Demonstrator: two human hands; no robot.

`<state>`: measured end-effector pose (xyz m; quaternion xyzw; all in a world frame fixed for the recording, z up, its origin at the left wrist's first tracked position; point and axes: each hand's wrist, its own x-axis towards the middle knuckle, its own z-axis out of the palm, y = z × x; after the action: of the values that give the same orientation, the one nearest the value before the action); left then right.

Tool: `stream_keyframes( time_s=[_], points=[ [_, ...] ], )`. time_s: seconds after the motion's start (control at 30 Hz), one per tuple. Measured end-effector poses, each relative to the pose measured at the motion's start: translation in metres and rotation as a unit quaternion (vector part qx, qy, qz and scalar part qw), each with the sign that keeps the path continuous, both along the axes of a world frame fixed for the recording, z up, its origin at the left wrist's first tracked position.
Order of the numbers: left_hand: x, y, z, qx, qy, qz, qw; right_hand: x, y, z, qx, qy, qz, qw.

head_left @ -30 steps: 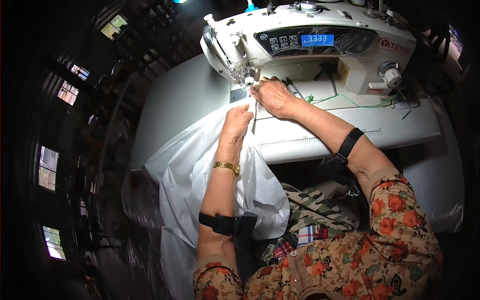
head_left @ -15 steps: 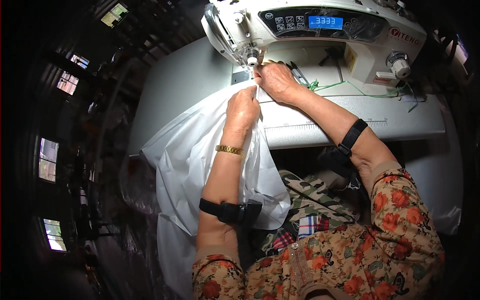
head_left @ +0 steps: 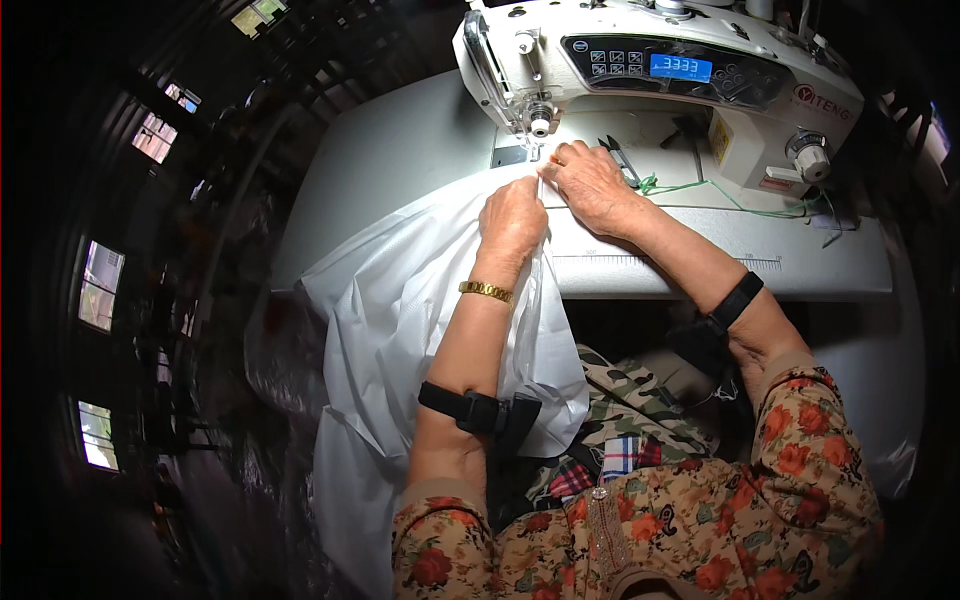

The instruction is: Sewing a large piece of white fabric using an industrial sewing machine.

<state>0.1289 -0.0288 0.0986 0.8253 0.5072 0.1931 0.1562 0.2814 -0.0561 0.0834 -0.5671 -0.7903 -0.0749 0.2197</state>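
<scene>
Head view: left hand (head_left: 513, 218) presses flat on the white fabric (head_left: 400, 300) lying on the surface (head_left: 400, 140); right hand (head_left: 592, 183) pinches its edge just beside the sewing machine (head_left: 650, 70) needle (head_left: 533, 150); risk: fingers near the needle, or fabric dragging off-line under its overhanging weight.

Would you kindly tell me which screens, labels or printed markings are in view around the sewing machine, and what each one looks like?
Display screen: on the sewing machine's front panel, small rectangle, glowing blue with light digits.
Button panel: left of the screen, dark with small pale keys.
Red logo: right of the screen, on the white body.
Yellow label: low on the machine's column, small upright rectangle.
Ruler scale: along the table's front edge, thin dark ticks on white.
</scene>
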Motion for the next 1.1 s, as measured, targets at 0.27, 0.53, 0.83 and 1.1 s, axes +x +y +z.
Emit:
stream_keyframes(
  time_s=[0.27, 0.53, 0.83, 1.1],
  points=[
    [-0.023, 0.002, -0.008, 0.256, 0.102, -0.149, 0.950, -0.004, 0.007, 0.005, -0.025, -0.031, -0.031, 0.999],
    [-0.021, 0.008, -0.034, 0.208, -0.032, -0.116, 0.971, -0.004, 0.010, -0.002, 0.028, -0.054, -0.025, 0.998],
    [-0.017, 0.010, -0.032, 0.201, -0.041, -0.111, 0.973, -0.002, 0.012, -0.007, 0.065, -0.034, -0.016, 0.997],
    [-0.008, 0.020, -0.031, 0.186, -0.017, -0.096, 0.978, -0.004, 0.016, -0.008, 0.056, -0.051, -0.028, 0.997]
  ],
)
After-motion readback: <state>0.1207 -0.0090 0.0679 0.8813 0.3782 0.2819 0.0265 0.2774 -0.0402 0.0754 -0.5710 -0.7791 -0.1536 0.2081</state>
